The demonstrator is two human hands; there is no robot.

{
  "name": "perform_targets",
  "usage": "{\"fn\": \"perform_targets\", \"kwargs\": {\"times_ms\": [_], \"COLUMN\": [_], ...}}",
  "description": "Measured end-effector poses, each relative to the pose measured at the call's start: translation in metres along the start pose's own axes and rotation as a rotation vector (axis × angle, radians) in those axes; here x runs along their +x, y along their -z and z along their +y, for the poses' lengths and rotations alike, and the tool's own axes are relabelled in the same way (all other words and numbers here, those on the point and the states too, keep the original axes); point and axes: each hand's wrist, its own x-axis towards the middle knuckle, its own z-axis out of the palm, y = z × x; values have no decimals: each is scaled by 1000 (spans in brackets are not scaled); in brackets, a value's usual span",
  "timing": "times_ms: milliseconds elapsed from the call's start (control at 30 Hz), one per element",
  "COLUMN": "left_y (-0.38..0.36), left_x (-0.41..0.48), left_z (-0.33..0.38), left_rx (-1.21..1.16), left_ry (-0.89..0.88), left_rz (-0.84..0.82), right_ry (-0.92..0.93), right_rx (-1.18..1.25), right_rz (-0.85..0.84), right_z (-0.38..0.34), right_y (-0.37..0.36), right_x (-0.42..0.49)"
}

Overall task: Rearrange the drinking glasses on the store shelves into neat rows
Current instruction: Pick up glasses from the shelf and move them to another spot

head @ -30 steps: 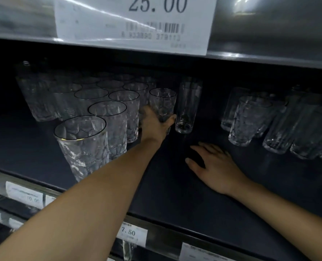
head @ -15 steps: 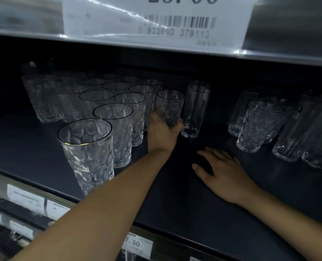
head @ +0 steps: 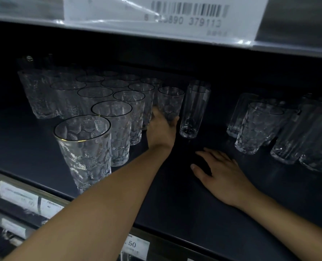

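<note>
Reaching across the dark shelf (head: 175, 208), we are stretching our left arm out nearly straight, and our left hand (head: 162, 129) is gripping the base of a dimpled glass (head: 170, 102), fingers (head: 155, 113) curled round its left side and thumb on its right. This glass is standing upright at the right end of the rows of dimpled glasses, just beside a tall smooth glass (head: 193, 112). We are resting our right hand (head: 225, 176) palm-down on the shelf, its fingers (head: 211, 154) straight, spread wide and holding nothing. A gold-rimmed glass (head: 85, 147) is standing nearest the shelf's front edge, and a looser cluster of glasses (head: 256, 129) is sitting well apart on the right.
</note>
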Motion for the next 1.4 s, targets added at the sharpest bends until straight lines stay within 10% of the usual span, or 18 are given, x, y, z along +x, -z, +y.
{"fn": "perform_targets", "kwargs": {"times_ms": [1400], "left_y": [-37], "left_x": [50], "left_z": [-13], "left_rx": [-45], "left_ry": [36], "left_rz": [-89], "right_ry": [2], "right_rx": [8], "right_rz": [15], "right_z": [1], "right_y": [-1], "right_x": [0]}}
